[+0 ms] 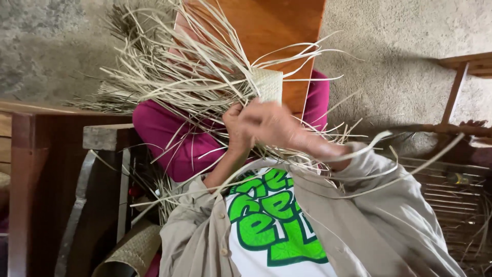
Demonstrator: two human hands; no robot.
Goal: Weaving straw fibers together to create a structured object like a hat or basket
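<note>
My two hands meet in front of my chest on a small pale woven piece (269,84) with many long loose straw strips (174,77) fanning out to the upper left. My left hand (233,128) comes up from the lower left and grips the strips just under the woven part. My right hand (277,125), reaching out of a beige sleeve (369,174), closes over the same bundle and partly covers the left hand. Loose strips trail across my white shirt with green print (271,225) and my magenta trousers (169,138).
An orange-brown wooden board (277,25) lies beyond my knees. A dark wooden bench (31,164) stands at the left, with a rolled woven mat (133,251) below it. A wooden frame (456,92) and slatted rack (446,195) are at the right. The floor is grey concrete (400,61).
</note>
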